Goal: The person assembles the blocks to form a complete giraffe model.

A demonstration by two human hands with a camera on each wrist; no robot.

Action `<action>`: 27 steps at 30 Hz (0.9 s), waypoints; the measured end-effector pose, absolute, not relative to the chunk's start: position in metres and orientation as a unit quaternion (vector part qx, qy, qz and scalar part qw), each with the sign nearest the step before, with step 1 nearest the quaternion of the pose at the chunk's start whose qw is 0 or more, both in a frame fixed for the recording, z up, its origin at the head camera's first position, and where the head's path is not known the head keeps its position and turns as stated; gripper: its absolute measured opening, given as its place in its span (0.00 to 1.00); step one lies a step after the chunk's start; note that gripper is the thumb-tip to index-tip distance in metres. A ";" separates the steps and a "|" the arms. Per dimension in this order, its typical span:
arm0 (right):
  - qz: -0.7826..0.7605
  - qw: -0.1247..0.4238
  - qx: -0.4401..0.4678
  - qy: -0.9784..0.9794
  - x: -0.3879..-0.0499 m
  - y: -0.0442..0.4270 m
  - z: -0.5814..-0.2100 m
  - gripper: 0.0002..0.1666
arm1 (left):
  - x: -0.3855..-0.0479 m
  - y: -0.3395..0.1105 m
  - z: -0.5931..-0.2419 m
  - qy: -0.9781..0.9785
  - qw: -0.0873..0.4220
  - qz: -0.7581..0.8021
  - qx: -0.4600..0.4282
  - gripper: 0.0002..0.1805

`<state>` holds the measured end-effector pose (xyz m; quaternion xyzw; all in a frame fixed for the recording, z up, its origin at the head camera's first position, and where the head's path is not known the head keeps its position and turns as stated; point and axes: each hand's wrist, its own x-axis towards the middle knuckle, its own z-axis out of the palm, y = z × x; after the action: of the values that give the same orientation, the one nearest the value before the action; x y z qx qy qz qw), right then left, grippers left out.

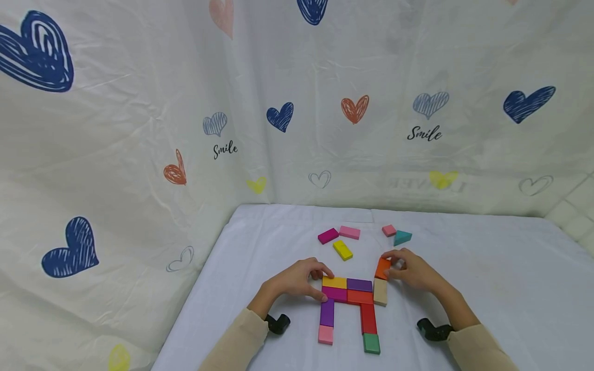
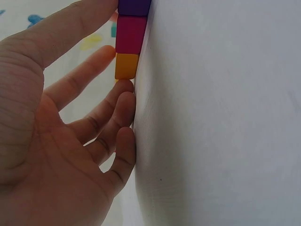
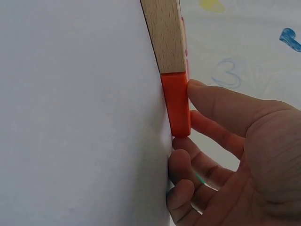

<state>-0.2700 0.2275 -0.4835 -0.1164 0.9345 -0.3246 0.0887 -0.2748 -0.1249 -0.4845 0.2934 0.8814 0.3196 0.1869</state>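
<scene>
Flat coloured blocks form a legged shape on the white cloth. Its body has a yellow-orange block (image 1: 334, 282), a dark purple block (image 1: 359, 285), a magenta block (image 1: 334, 294) and a red-orange block (image 1: 360, 297). My left hand (image 1: 299, 278) touches the left end, index finger by the yellow-orange block and thumb by the magenta one. At the upper right, my right hand (image 1: 413, 270) pinches an orange block (image 3: 176, 103) between thumb and fingers. That block's end meets a plain wooden block (image 1: 380, 292), which stands against the body's right side.
Below the body, one leg has a purple block (image 1: 327, 313) and a pink block (image 1: 326, 335); the other has red (image 1: 368, 318) and green (image 1: 372, 343) blocks. Farther back lie several loose blocks, including a yellow block (image 1: 343, 250) and a teal triangle (image 1: 402, 237).
</scene>
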 end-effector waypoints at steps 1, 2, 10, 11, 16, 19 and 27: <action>-0.326 0.089 -0.117 0.934 -0.270 0.228 -0.484 0.28 | -0.275 -0.125 -0.485 0.882 0.187 0.319 0.293 0.26; -0.327 0.089 -0.119 0.933 -0.270 0.228 -0.484 0.28 | -0.275 -0.125 -0.485 0.882 0.187 0.319 0.293 0.26; -0.331 0.095 -0.123 0.931 -0.269 0.227 -0.482 0.29 | -0.275 -0.125 -0.485 0.882 0.185 0.319 0.294 0.27; -0.331 0.096 -0.122 0.931 -0.269 0.227 -0.481 0.29 | -0.275 -0.125 -0.485 0.882 0.184 0.319 0.294 0.27; -0.332 0.096 -0.122 0.930 -0.269 0.227 -0.482 0.29 | -0.275 -0.125 -0.486 0.881 0.182 0.320 0.297 0.27; -0.332 0.096 -0.121 0.931 -0.270 0.227 -0.483 0.29 | -0.275 -0.125 -0.486 0.880 0.180 0.320 0.300 0.27; -0.332 0.095 -0.124 0.930 -0.271 0.229 -0.484 0.29 | -0.275 -0.125 -0.486 0.880 0.180 0.320 0.300 0.26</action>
<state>-0.2710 0.2289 -0.4843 -0.1237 0.9302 -0.3321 0.0953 -0.2752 -0.1250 -0.4857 0.3000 0.8804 0.3198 0.1804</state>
